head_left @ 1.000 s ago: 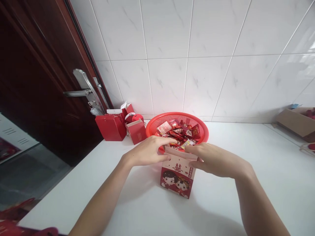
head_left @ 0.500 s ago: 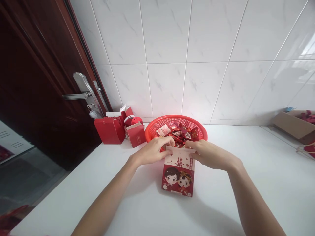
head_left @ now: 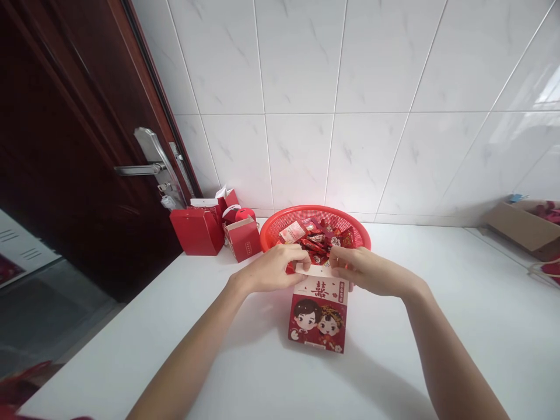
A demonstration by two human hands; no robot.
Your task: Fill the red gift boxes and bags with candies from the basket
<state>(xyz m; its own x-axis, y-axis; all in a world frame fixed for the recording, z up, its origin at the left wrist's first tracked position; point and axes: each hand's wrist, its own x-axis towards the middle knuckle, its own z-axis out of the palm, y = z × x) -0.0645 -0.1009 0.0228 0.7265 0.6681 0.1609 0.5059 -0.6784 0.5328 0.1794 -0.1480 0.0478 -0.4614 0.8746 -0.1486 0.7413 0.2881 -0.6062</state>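
A red and white paper gift box, printed with two cartoon figures and a red character, stands on the white table in front of me. My left hand is closed on the left of its top edge, thumb in front and fingers curled behind. At the right of the same edge, my right hand pinches the box's white top flap. Just behind the box sits a red plastic basket holding several red-wrapped sweets and a pink packet. The inside of the box is hidden.
Several red gift boxes stand at the back left, by a dark door with a metal handle. A cardboard box lies at the far right. White wall tiles rise behind the table.
The box's top flap has folded over towards me between my fingers, now showing as a white strip. Both hands stay at the top edge. The view has shifted slightly.
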